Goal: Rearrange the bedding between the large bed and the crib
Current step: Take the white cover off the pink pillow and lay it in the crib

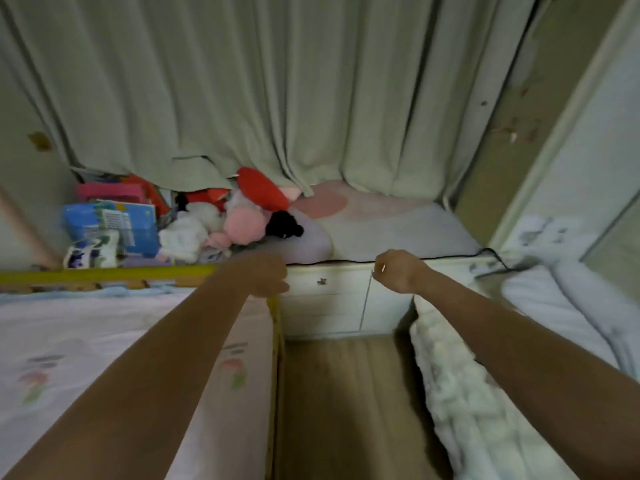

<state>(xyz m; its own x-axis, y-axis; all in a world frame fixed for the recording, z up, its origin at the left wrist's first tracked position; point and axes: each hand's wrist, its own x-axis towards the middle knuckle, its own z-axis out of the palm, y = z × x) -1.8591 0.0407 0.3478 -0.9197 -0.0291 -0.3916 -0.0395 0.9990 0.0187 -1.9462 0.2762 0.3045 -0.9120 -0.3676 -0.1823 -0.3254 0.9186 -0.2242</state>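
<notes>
The crib [104, 273] with a yellow top rail fills the left side, and a pale pink flower-print sheet [86, 344] lies in it. On the right, a fluffy white blanket [460, 386] hangs over the edge of the large bed [554, 306]. Both my arms reach forward. My left hand [265, 275] hovers at the crib's far right corner with its fingers curled; whether it touches the rail is unclear. My right hand [398, 270] is a loose fist in the air above the gap between the beds, with nothing in it.
A strip of wooden floor [343, 403] runs between crib and bed. Ahead, a white cabinet [332, 299] carries a padded window seat [391, 230], stuffed toys [242, 220] and books [114, 223], all under long pale green curtains [277, 91]. A black cable [491, 254] runs along the seat edge.
</notes>
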